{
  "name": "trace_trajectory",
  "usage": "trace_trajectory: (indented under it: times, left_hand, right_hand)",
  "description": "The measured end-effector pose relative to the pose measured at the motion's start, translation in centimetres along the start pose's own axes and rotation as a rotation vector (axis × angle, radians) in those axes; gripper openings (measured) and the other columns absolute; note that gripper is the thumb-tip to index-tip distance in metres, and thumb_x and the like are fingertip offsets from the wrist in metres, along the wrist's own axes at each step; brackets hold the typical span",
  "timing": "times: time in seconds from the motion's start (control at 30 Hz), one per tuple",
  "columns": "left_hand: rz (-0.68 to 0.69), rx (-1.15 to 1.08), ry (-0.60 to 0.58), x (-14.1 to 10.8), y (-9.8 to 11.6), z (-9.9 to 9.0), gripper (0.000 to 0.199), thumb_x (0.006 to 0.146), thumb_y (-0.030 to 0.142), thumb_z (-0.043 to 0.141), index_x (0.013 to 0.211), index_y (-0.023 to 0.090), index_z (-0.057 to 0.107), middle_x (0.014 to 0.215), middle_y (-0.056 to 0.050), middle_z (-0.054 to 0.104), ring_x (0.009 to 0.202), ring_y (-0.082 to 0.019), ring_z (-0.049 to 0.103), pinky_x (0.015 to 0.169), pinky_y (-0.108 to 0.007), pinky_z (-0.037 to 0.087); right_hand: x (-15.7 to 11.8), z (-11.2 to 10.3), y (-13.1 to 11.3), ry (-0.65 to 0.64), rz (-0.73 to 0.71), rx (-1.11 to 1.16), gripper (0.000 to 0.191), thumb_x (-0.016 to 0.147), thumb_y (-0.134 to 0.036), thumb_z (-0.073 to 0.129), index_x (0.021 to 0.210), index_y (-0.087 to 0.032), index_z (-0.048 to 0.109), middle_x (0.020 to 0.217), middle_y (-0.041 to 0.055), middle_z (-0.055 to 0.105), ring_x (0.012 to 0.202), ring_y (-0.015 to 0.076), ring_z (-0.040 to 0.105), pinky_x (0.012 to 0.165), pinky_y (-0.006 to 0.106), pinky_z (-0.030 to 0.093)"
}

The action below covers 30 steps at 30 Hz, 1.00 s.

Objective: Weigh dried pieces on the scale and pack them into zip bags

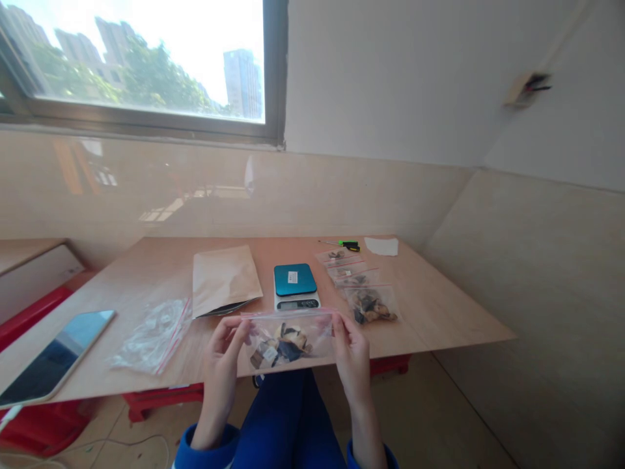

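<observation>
- Your left hand (222,355) is closed on the left end of a clear zip bag (288,345), pinching it between thumb and fingers.
- Your right hand (352,365) is closed the same way on the bag's right end, so the bag is held taut and lifted, just in front of the digital kitchen scale (295,286).
- The bag has a red-edged zip strip along its top. It holds a cluster of dried pieces (283,346), dark and tan, with a small pale patch among them. You can't tell from this view whether the zip is sealed, or exactly what the pieces are.
- Just right of the scale, three more zip bags run in a diagonal line. The nearest (371,305) holds similar dark and tan pieces, the middle one (352,277) holds a smaller amount, and the farthest (336,257) holds only a few.
- Just left of the scale lies a kraft paper envelope (224,280), with something dark showing at its lower edge.
- Farther left of the scale lies a crumpled clear zip bag (153,335); you can't tell whether anything is inside.
- Beyond the bags, behind and right of the scale, lie a green-handled tool (349,245) and a white paper scrap (381,246).
- Well left of the scale, a tablet (53,358) lies at the edge of the wooden board (430,312).
</observation>
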<state>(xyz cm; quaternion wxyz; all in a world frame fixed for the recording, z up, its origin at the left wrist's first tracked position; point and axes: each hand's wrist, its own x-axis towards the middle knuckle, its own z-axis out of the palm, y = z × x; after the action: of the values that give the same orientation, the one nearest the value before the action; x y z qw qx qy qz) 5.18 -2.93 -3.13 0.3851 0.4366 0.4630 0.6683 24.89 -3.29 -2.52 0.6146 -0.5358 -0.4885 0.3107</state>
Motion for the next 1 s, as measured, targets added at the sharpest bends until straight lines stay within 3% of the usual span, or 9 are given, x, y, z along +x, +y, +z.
trace_trajectory:
  times: [0.37, 1.0]
  left_hand:
    - [-0.03, -0.045, -0.002, -0.3, -0.2, 0.4, 0.022, 0.079, 0.04, 0.067, 0.079, 0.018, 0.062, 0.068, 0.002, 0.061, 0.066, -0.013, 0.056, 0.066, -0.023, 0.045]
    - [-0.024, 0.015, 0.013, 0.0, -1.0, -0.3, 0.021, 0.078, 0.039, 0.068, 0.083, 0.019, 0.067, 0.073, 0.0, 0.065, 0.072, -0.015, 0.059, 0.065, -0.024, 0.043]
  right_hand:
    - [-0.3, 0.2, -0.1, 0.077, 0.014, 0.027, 0.039, 0.086, -0.054, 0.054, 0.089, -0.018, 0.069, 0.083, 0.0085, 0.075, 0.071, 0.0222, 0.068, 0.071, 0.033, 0.055]
    - [-0.2, 0.4, 0.6, 0.104, 0.027, 0.084, 0.033, 0.085, -0.048, 0.058, 0.086, -0.017, 0.068, 0.087, 0.0084, 0.074, 0.084, 0.0225, 0.069, 0.08, 0.033, 0.053]
